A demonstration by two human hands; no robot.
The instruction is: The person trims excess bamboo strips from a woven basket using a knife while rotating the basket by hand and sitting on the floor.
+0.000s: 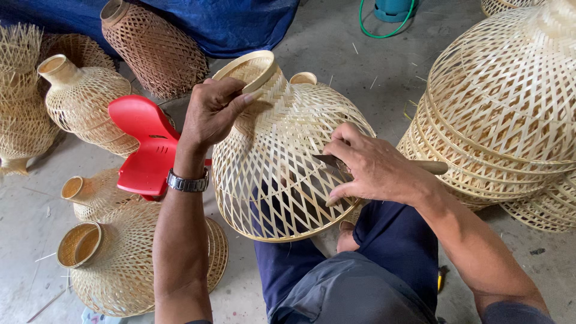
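Knife work on a woven bamboo shade, held across the knees.

Left hand (211, 113) closed around the narrow neck rim of the bamboo lampshade (282, 162), thumb over the lip, steadying it. Right hand (373, 170) clenched on a wooden-handled knife (336, 162), blade tip laid against the open lattice on the shade's side; handle sticks out past the wrist. Shade rests on the person's lap, flared mouth down toward the knees, above the concrete floor (360, 54).
Risks, as I read it: blade sits flat on thin strips, so a slip could cut a weave strand or skid toward the thigh just below. Grip at the neck alone leaves the wide end free to rotate under knife pressure.
Around: red plastic stool (147, 144) just left, finished shades stacked right (504, 108) and lying left (120, 264).
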